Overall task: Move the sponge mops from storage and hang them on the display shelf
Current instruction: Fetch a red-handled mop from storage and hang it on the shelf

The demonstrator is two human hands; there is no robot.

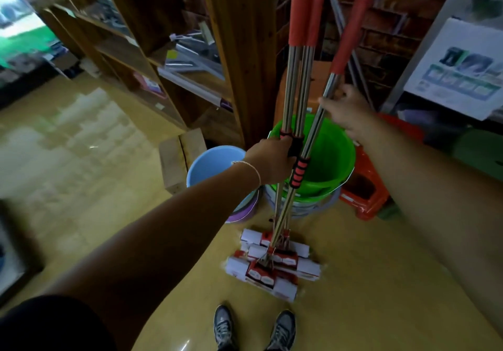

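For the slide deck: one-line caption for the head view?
Left hand grips two sponge mops; right hand holds a third above green bucket.

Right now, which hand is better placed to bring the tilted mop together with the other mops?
The right hand. It already grips the tilted mop on its steel pole, just below the red sleeve. The left hand is busy holding the upright mops together at their black grips.

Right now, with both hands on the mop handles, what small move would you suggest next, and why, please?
Probably swing the tilted mop in the right hand upright against the bundle gripped by the left hand. Its handle leans away from the others while the packaged sponge heads sit clustered on the floor, so gathering them should ease lifting.
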